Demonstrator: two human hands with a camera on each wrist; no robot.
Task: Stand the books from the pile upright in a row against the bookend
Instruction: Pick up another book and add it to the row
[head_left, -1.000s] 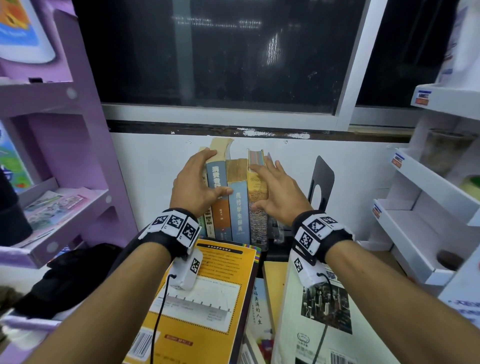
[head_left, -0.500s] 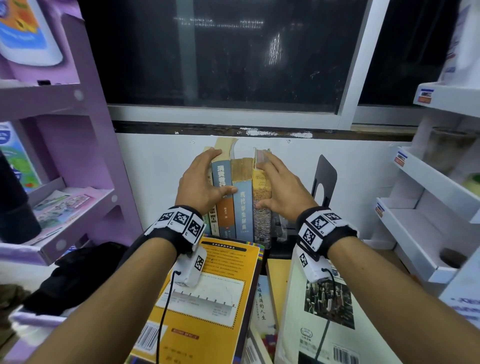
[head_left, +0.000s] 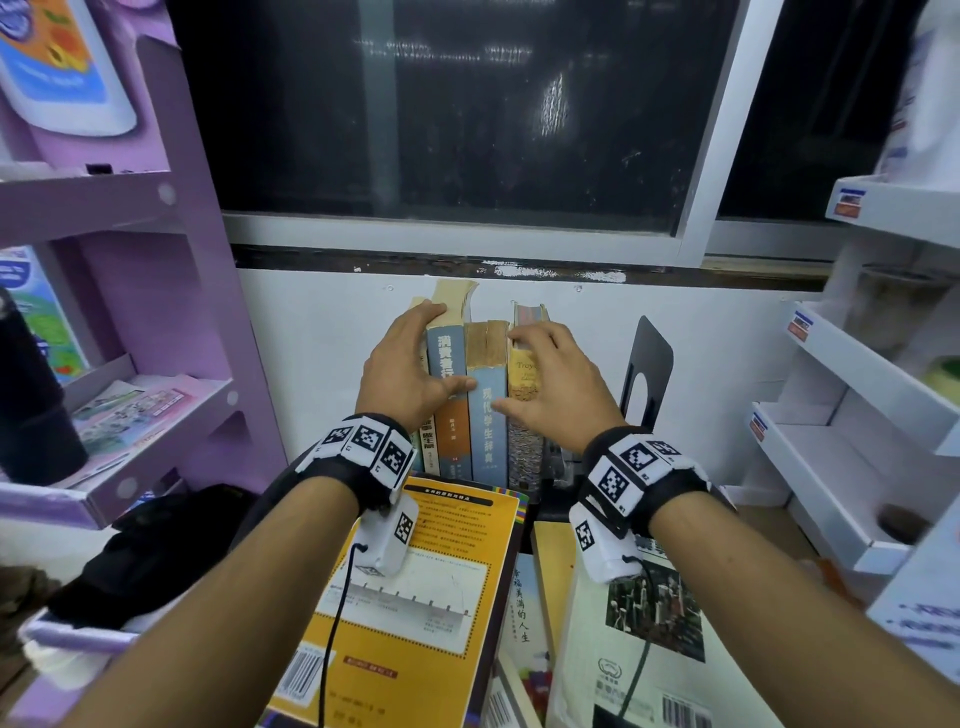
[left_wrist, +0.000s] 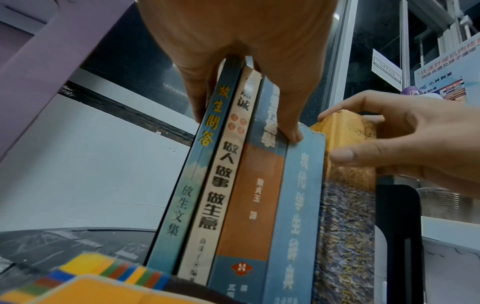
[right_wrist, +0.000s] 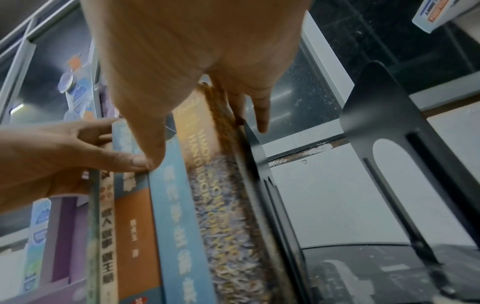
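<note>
You are working with a purple shelf unit standing off to your left, out of the way of the job. Moving rightward, your left hand is gripping the left end of the standing row of books, fingers hooked over the tops of the tall volumes and the thumb lying across the orange-and-blue spine; you are bracing that side so the thin books at the end, which are leaning a little in the left wrist view, are not sliding out. Next, the pale blue dictionary is sitting in the middle of the row, pinned between your two thumbs. Your right hand is clasping the thick yellow-topped book at the right end, thumb on its spine and fingers curled over its top and far side, apparently to press the whole row together. Just right of that book a dark bookend is standing close against its cover, though contact is hard to confirm, while a second black bookend is standing well apart further right. In front of you, on the tabletop, the pile is still holding flat books: the yellow book and the white book, both waiting to be stood up.
</note>
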